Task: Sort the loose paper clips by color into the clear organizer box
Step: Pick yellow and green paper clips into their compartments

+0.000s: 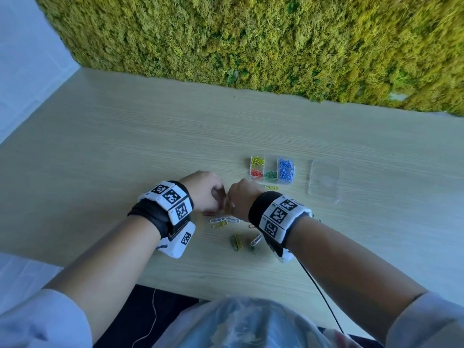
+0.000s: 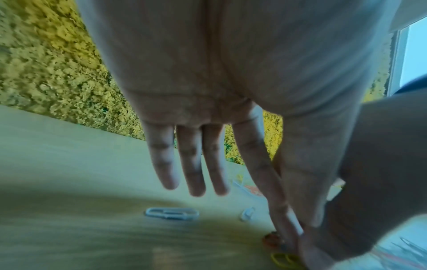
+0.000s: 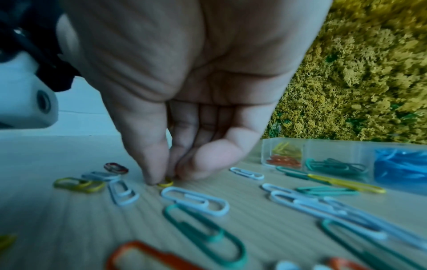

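The clear organizer box stands on the table right of my hands, with yellow, red, green and blue clips in separate compartments. Loose paper clips in white, yellow, green and orange lie scattered between my wrists. My right hand reaches down and pinches a small yellow clip flat on the table between thumb and fingers. My left hand is right beside it. Three of its fingers are straight, while its index and thumb reach the table near a reddish clip, their tips hidden.
The box's clear lid lies on the table right of the box. A moss wall runs along the table's far edge. A black cable trails from my right wrist. Bare table stretches to the left.
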